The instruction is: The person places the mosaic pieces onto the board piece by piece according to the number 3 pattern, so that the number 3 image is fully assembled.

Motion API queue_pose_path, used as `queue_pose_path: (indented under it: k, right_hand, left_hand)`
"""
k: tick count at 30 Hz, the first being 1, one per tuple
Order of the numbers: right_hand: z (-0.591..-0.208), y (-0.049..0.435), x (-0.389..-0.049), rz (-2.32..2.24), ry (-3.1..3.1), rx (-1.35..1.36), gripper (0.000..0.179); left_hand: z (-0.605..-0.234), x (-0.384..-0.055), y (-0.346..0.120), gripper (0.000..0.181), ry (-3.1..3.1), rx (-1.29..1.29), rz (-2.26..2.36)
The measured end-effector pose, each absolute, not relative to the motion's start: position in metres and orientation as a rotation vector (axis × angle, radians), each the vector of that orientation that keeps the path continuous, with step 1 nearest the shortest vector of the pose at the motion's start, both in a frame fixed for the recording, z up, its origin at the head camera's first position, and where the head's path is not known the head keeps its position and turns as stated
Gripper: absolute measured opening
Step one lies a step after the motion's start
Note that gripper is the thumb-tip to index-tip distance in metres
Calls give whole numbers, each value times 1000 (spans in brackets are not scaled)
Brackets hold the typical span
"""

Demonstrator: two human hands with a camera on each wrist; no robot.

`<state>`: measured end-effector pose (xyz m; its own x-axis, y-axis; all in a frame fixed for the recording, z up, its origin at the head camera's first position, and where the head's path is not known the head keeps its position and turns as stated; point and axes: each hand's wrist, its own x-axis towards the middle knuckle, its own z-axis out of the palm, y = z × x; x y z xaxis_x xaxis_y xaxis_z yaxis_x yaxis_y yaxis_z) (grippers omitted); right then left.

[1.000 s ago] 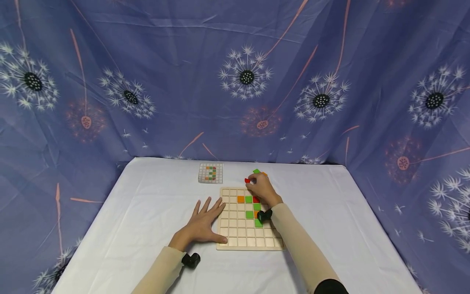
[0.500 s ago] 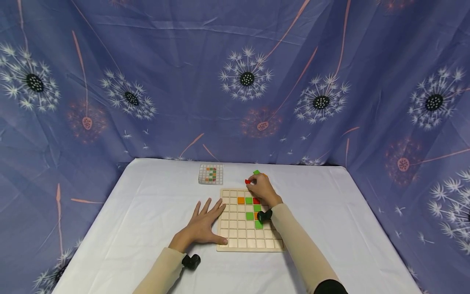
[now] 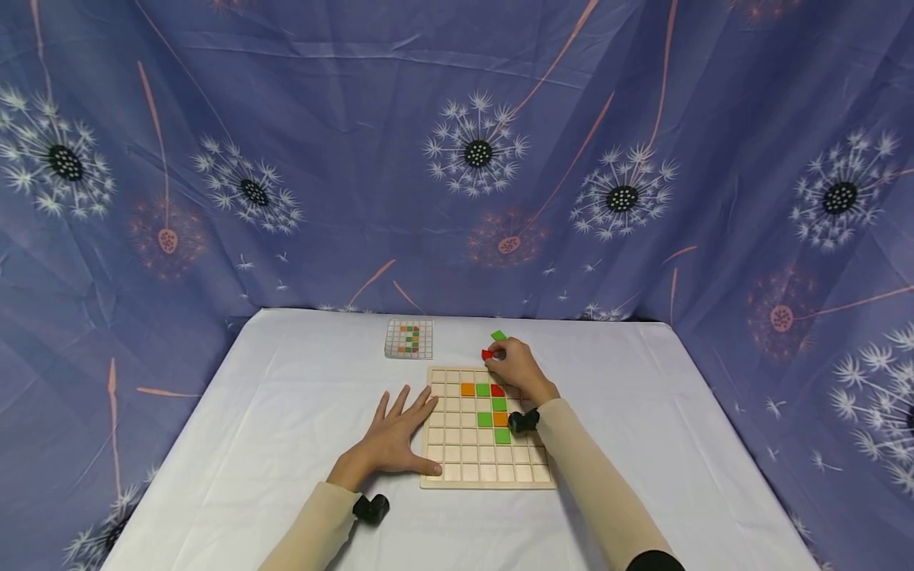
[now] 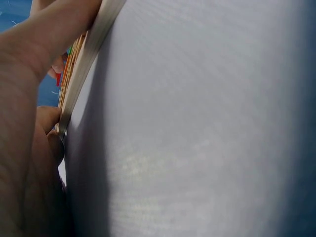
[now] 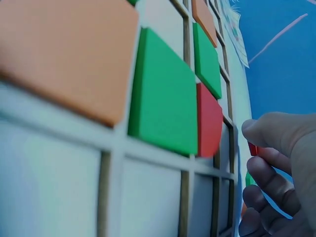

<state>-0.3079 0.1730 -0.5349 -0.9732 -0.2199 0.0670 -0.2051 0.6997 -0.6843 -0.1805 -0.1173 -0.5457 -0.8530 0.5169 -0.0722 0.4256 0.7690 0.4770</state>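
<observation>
My right hand point(image 3: 519, 369) pinches a small red tile point(image 3: 487, 354) between thumb and fingers, just beyond the far edge of a pale wooden grid board point(image 3: 457, 455). That tile point(image 5: 253, 149) is mostly covered by the thumb in the right wrist view. Spread flat, my left hand point(image 3: 391, 440) rests along the board's left edge, its thumb on the near corner. Set in the grid are an orange tile point(image 3: 467, 389), a green tile point(image 3: 482, 390) and a red tile point(image 5: 210, 121) with a rounded corner. Below them sit several green tiles point(image 3: 503, 436) and another orange tile point(image 3: 501, 419).
A loose green tile point(image 3: 498, 335) lies behind the right hand. Left of it, a small clear-sided block point(image 3: 409, 339) shows a grid with coloured squares. White cloth point(image 3: 286, 396) covers the table, and a blue dandelion-print curtain point(image 3: 357, 159) hangs behind.
My right hand shifts slightly right and nearer with the red tile, baring more of the orange tile on the board. A loose orange piece behind the hand is now hidden. The left hand stays put.
</observation>
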Motion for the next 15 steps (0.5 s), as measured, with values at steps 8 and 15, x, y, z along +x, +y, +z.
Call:
queue_pose_path:
  k: [8,15]
  right_hand:
    - [-530,184,-301,-1170,2874,-402,28]
    - [-525,192,-293,-1210,2836,-418,27]
  left_hand:
    - [-546,-180,-118,122,2768,754,673]
    - [-545,-181,-118,123,2761,760,672]
